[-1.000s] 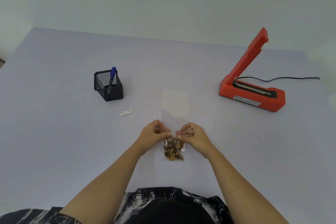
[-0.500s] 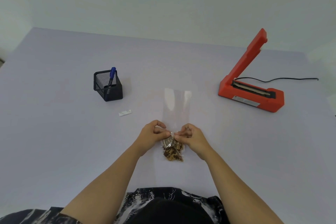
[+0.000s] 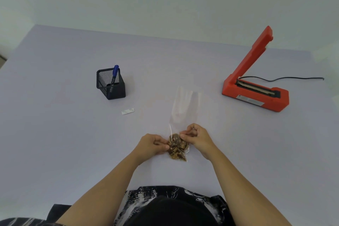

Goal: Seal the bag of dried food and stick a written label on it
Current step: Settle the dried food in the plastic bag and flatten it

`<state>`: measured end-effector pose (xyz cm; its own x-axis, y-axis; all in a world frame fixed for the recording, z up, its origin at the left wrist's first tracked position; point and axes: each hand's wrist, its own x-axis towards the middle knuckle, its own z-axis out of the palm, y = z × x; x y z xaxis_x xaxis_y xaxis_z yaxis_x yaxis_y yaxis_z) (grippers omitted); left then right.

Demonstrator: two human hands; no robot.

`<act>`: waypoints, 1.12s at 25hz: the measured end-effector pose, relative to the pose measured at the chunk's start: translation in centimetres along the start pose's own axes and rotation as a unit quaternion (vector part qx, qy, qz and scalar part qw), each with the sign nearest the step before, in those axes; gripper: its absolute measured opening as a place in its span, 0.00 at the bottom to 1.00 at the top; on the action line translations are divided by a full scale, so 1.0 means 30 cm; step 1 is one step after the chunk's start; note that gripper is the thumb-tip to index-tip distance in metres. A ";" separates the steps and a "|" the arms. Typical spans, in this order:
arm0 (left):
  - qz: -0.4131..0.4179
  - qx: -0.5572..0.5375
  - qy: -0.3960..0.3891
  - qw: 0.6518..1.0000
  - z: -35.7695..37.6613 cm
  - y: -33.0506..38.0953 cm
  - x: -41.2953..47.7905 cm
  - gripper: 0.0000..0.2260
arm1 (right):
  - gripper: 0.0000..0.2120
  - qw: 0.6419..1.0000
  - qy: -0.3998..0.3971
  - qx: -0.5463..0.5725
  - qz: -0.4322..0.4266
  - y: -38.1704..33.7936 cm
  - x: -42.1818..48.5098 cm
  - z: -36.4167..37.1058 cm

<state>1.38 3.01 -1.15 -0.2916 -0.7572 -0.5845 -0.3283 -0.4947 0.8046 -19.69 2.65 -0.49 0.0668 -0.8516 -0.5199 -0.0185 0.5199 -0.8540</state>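
Note:
A clear plastic bag (image 3: 184, 108) lies near the middle of the table, its brown dried food (image 3: 177, 147) bunched at the near end and its empty upper part stretching away from me. My left hand (image 3: 152, 144) pinches the bag's left side at the food. My right hand (image 3: 197, 136) pinches its right side, slightly farther from me. A small white label (image 3: 127, 111) lies flat to the left. A blue pen (image 3: 114, 75) stands in a black mesh holder (image 3: 110, 83). At the right sits a red heat sealer (image 3: 255, 86) with its arm raised.
The sealer's black cord (image 3: 286, 78) trails right toward the table edge. The lavender table (image 3: 55, 134) meets a pale wall at the back. My patterned dark clothing (image 3: 165, 205) fills the bottom of the view.
The bag's empty upper part has risen off the table and now stands out more. My left hand has slid nearer to me along the bag; my right hand has stayed higher.

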 end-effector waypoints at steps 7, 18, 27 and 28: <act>0.041 0.160 0.035 0.986 0.055 0.060 -0.015 0.18 | 0.12 1.000 -0.011 -0.006 0.003 0.000 0.003 0.005; 0.027 0.137 0.097 0.986 0.111 0.053 0.004 0.16 | 0.11 1.000 -0.011 -0.017 -0.004 -0.007 0.006 0.014; 0.030 0.028 0.083 0.996 0.064 0.031 0.011 0.11 | 0.12 0.999 -0.045 -0.028 -0.008 -0.011 -0.003 0.017; 0.027 -0.009 0.075 0.997 0.062 0.024 0.013 0.08 | 0.12 0.999 -0.046 -0.029 -0.006 -0.008 -0.003 0.018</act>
<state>-0.65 3.14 -0.99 -0.1701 -0.8375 -0.5194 -0.3000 -0.4580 0.8368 -19.15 2.65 -0.21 0.1590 -0.8467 -0.5078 -0.0742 0.5027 -0.8613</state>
